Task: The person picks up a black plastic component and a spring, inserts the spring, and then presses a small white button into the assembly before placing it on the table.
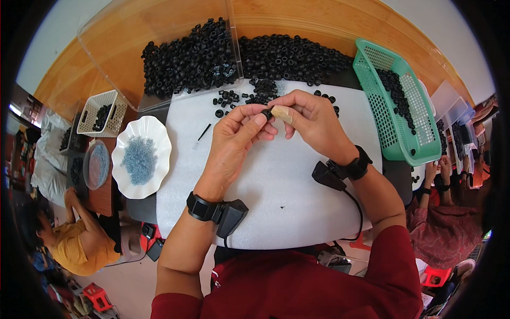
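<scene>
My left hand (pixel 239 133) and my right hand (pixel 313 119) meet over the upper middle of the white foam sheet (pixel 297 196). Between their fingertips is a small round black part (pixel 267 113), pinched by the left thumb and fingers, with the right thumb and fingers closed against it. Tan tape (pixel 281 114) wraps my right thumb. The fingers partly cover the part, so its full shape is hidden. Just beyond the hands lie loose black parts (pixel 260 93), some round and some short cylinders. A thin black stick (pixel 204 132) rests left of my left hand.
Heaps of black ring-like parts (pixel 186 61) fill the back, some inside a clear box (pixel 237 48). A scalloped white plate (pixel 163 133) with tiny bluish clear pieces stands left, near a white basket (pixel 85 122). At right sits a green basket (pixel 393 146). People sit on both sides.
</scene>
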Tool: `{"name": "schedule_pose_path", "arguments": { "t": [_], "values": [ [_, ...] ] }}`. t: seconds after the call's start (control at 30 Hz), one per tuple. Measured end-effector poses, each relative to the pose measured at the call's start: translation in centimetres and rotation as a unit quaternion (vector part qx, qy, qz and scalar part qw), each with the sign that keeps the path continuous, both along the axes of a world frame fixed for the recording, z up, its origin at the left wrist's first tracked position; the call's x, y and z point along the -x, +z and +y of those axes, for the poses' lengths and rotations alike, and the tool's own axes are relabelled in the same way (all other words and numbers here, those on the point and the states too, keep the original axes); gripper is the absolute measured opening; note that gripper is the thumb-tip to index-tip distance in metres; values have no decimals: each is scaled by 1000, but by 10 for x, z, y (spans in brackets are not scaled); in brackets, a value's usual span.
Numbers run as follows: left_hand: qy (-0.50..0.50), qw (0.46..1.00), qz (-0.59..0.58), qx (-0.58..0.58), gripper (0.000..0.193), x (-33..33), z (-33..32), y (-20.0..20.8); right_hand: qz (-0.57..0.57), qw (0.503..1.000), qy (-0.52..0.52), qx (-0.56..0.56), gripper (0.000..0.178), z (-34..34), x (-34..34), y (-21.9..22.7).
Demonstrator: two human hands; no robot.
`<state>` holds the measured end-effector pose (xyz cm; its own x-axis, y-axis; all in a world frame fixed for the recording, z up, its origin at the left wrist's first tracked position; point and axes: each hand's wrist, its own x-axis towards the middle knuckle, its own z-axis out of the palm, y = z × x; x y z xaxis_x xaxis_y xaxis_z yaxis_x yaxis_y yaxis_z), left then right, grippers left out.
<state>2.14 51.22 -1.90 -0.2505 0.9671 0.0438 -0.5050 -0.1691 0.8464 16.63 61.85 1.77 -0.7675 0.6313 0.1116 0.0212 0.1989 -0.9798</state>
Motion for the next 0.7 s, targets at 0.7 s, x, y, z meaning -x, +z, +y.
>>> {"name": "schedule_pose_path", "arguments": {
  "t": [0.7],
  "values": [
    [-28,999,-45,-5,26,2,0,1,-7,999,28,34,19,3,-2,6]
  ]
}}
